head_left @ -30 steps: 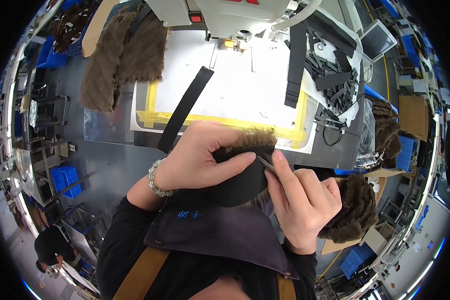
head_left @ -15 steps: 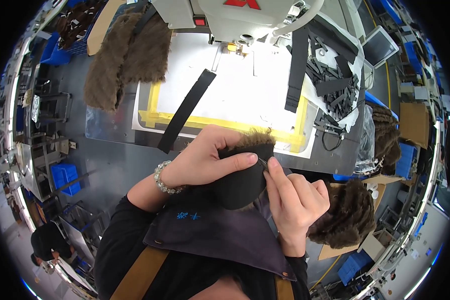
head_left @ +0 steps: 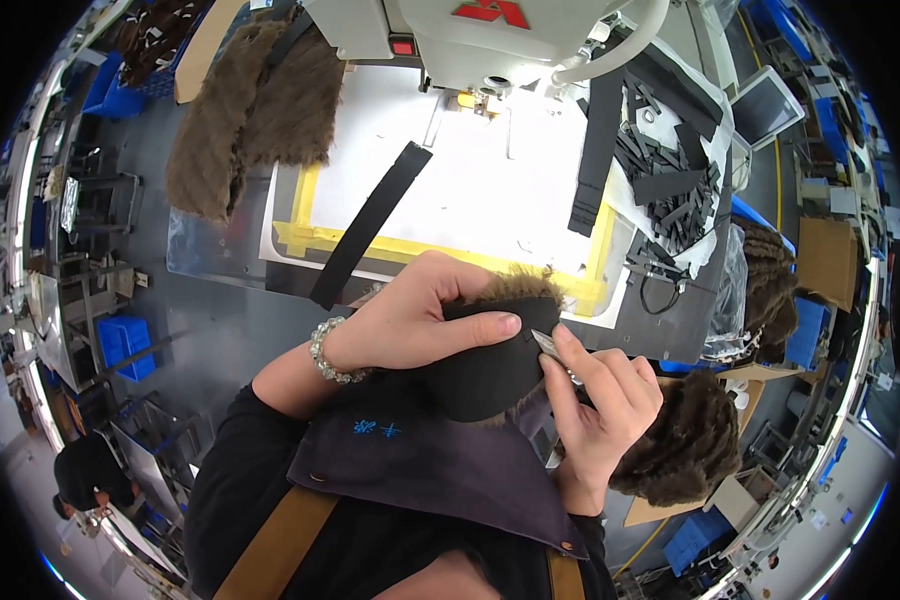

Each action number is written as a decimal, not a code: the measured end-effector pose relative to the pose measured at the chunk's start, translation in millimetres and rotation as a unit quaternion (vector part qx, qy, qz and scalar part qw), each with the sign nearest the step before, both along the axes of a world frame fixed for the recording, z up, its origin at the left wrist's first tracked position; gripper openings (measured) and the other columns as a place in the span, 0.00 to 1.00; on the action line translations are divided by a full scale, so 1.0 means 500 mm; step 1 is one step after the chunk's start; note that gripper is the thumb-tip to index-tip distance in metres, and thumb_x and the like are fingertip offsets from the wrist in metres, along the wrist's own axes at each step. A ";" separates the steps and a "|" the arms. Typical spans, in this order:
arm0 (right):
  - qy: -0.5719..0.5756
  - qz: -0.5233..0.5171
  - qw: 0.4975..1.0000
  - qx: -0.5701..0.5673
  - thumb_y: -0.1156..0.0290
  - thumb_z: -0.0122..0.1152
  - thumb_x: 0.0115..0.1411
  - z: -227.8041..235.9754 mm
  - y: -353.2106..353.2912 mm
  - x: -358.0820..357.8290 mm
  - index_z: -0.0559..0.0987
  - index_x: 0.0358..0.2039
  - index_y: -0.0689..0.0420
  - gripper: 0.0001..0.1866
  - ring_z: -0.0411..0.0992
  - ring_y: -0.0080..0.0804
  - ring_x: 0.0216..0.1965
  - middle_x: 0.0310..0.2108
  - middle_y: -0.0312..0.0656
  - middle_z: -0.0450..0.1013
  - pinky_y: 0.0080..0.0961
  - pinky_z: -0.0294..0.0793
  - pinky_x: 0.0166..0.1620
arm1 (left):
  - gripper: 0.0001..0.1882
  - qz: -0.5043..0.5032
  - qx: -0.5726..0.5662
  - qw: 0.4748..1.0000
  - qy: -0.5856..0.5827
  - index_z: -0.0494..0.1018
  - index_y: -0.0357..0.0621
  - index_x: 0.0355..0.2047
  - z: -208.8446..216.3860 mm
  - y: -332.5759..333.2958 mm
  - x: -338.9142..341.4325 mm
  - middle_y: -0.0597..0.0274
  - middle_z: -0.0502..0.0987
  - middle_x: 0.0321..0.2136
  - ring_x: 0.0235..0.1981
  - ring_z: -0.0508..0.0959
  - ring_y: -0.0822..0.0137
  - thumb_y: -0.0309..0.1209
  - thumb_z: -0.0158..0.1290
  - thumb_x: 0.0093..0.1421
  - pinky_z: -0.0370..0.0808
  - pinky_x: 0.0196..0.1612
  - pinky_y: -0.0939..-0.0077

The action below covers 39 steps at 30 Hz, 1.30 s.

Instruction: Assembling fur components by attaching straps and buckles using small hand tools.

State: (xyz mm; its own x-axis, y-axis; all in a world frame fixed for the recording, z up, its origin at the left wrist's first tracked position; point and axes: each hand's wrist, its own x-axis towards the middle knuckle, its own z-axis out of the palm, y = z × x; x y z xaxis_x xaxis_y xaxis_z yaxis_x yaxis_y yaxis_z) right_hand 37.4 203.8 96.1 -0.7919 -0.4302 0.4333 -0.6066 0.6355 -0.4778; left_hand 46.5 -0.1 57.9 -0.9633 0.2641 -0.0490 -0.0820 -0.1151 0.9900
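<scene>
- Frame centre: I observe the left hand (head_left: 405,322) gripping a fur-edged black fabric piece (head_left: 485,372).
- Right of centre: the right hand (head_left: 607,400) pinches a pointed metal tool (head_left: 545,344).

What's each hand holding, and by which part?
Left hand: black-backed fur piece, gripped across its upper part. Right hand: pointed metal tool, pinched just behind its tip.

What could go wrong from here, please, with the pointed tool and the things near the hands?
The pointed metal tool in the right hand is close to the thumb of the left hand; a slip might prick it. Its tip could also snag the black fur-edged piece. The black strip near the left hand might get brushed aside.
</scene>
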 end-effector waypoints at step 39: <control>-0.472 -0.078 0.643 -0.598 0.71 0.51 0.60 -0.189 -0.157 -0.026 0.59 0.52 0.55 0.21 0.68 0.29 0.44 0.43 0.44 0.66 0.23 0.69 0.47 | 0.14 0.147 0.056 0.986 -0.050 0.73 0.31 0.40 -0.106 -0.029 -0.019 0.58 0.78 0.28 0.29 0.75 0.79 0.25 0.54 0.54 0.72 0.31 0.83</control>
State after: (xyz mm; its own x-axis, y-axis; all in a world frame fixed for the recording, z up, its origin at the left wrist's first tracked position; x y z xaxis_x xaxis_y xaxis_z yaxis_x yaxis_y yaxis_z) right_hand 24.4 125.3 1.3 -0.9378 -0.1202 -0.3256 0.3396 -0.5115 -0.7893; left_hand 36.8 -14.4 5.0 -0.9908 -0.0170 -0.1342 -0.1254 -0.2562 0.9584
